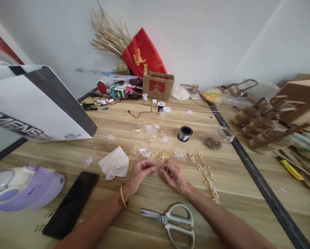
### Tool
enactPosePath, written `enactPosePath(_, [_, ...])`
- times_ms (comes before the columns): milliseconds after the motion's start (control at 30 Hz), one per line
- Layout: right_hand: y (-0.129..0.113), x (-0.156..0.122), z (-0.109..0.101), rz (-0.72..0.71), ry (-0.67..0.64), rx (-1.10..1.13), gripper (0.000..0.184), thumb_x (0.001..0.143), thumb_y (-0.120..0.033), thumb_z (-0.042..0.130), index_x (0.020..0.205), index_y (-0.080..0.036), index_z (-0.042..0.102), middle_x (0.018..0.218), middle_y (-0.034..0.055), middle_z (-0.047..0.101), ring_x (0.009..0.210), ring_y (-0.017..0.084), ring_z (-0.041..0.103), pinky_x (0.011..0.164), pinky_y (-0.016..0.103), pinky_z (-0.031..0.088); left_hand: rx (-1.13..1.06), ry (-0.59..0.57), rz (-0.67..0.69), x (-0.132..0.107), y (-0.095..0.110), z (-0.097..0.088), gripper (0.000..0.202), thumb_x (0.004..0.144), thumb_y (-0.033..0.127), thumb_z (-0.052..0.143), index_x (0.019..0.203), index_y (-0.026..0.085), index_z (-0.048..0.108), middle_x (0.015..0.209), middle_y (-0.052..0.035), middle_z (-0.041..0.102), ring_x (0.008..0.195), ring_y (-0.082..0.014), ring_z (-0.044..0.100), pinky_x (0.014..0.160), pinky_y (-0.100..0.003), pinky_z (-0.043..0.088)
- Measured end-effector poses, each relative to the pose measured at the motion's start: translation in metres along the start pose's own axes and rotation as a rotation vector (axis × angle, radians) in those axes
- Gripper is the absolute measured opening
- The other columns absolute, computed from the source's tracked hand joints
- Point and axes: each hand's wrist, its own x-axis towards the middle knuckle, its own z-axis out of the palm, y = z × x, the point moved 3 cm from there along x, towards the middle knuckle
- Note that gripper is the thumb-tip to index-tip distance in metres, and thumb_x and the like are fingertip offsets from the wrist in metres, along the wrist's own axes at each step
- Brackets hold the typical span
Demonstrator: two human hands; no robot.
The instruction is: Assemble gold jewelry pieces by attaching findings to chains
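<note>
In the middle of the table, my left hand point(140, 174) and my right hand point(173, 174) come close together at the near edge of a pile of small gold and silver beads point(158, 156). Thumb and index finger are pinched on each hand. Whatever lies between the fingertips is too small to make out. Gold and silver beaded strands point(205, 174) lie to the right of my right hand. A small bag of silver rings point(180, 155) is just beyond it. Scissors point(167, 221) with pale handles rest between my forearms. A crumpled tissue point(115, 162) lies left of my left hand.
A dark phone point(71, 204) and a purple-and-white device point(27, 188) lie at left, below a large white bag point(35, 103). Beyond the beads stands a wire spool point(185, 134). Mixed beads point(213, 143) sit right of it. Woven baskets point(258, 128) and a yellow cutter point(290, 168) are far right.
</note>
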Motion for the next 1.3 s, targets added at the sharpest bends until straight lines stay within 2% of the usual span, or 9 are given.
enactPosePath(200, [0.002, -0.001, 0.002, 0.023, -0.021, 0.056, 0.012, 0.089, -0.026, 0.050, 0.087, -0.019, 0.060, 0.074, 0.0041, 0.060, 0.065, 0.015, 0.055, 0.059, 0.027, 0.045, -0.042, -0.033, 0.020, -0.003, 0.000, 0.007, 0.024, 0.061, 0.027, 0.074, 0.076, 0.013, 0.063, 0.068, -0.0012, 0.064, 0.066, -0.0134, 0.059, 0.067, -0.026, 0.047])
enactPosePath(367, [0.000, 0.000, 0.002, 0.041, -0.039, 0.058, 0.012, 0.089, -0.025, 0.051, 0.090, -0.019, 0.061, 0.074, 0.0037, 0.059, 0.064, 0.014, 0.054, 0.058, 0.026, 0.044, -0.037, -0.061, 0.041, -0.005, 0.003, 0.009, 0.018, 0.062, 0.024, 0.073, 0.071, 0.013, 0.062, 0.066, 0.0006, 0.062, 0.065, -0.0116, 0.056, 0.065, -0.023, 0.044])
enactPosePath(633, [-0.005, 0.001, 0.000, 0.071, -0.035, 0.077, 0.011, 0.089, -0.023, 0.050, 0.084, -0.019, 0.059, 0.071, 0.0022, 0.058, 0.060, 0.013, 0.052, 0.056, 0.024, 0.041, -0.080, -0.051, 0.065, -0.002, -0.004, 0.010, 0.022, 0.060, 0.026, 0.074, 0.075, 0.013, 0.064, 0.069, -0.0011, 0.065, 0.066, -0.0126, 0.058, 0.066, -0.025, 0.046])
enactPosePath(900, [-0.007, 0.003, -0.002, 0.063, -0.029, 0.089, 0.015, 0.089, -0.025, 0.048, 0.080, -0.018, 0.057, 0.070, 0.0023, 0.058, 0.060, 0.013, 0.053, 0.054, 0.024, 0.042, -0.020, -0.107, 0.069, -0.002, -0.004, 0.013, 0.017, 0.066, 0.029, 0.069, 0.067, 0.013, 0.063, 0.056, 0.0014, 0.059, 0.056, -0.0106, 0.054, 0.057, -0.023, 0.043])
enactPosePath(1067, [-0.004, 0.002, -0.002, 0.051, 0.016, 0.081, 0.013, 0.089, -0.023, 0.048, 0.079, -0.018, 0.055, 0.069, 0.0020, 0.056, 0.059, 0.012, 0.051, 0.052, 0.023, 0.041, -0.024, -0.091, 0.055, -0.005, 0.000, 0.011, 0.020, 0.067, 0.031, 0.069, 0.067, 0.012, 0.062, 0.057, 0.0009, 0.060, 0.057, -0.0113, 0.055, 0.059, -0.023, 0.043])
enactPosePath(1300, [-0.002, 0.001, -0.001, 0.038, 0.028, 0.079, 0.011, 0.088, -0.021, 0.048, 0.079, -0.019, 0.053, 0.068, 0.0020, 0.055, 0.059, 0.013, 0.050, 0.053, 0.024, 0.041, -0.178, -0.064, 0.025, -0.004, 0.000, 0.007, 0.019, 0.068, 0.029, 0.071, 0.070, 0.011, 0.064, 0.060, -0.0001, 0.063, 0.059, -0.0111, 0.056, 0.061, -0.023, 0.043])
